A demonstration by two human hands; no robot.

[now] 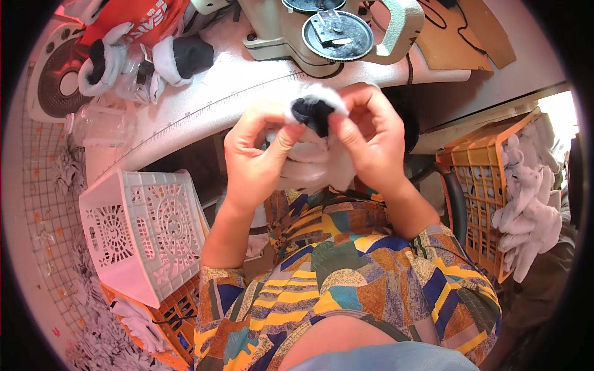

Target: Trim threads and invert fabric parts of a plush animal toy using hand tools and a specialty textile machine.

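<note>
Between my hands is a white, fluffy-edged glove (306, 170) with a dark lining showing at its opening. My left hand (257, 145) pinches the left side of the cuff between thumb and fingers. On the other side, my right hand (374, 136) grips the cuff's right edge, with the thumb near the dark lining. The glove's pale body hangs below the cuff, in front of my patterned top. Just beyond my hands stands a sewing machine (278, 31) with round metal discs (338, 37). My fingertips hide part of the cuff.
White-and-black gloves (179, 59) and a clear plastic bottle (105, 125) lie on the table at left, near a round-grilled device (62, 86). A white crate (158, 216) sits over an orange crate (167, 321). An orange basket (473, 179) of white gloves (532, 204) stands at right.
</note>
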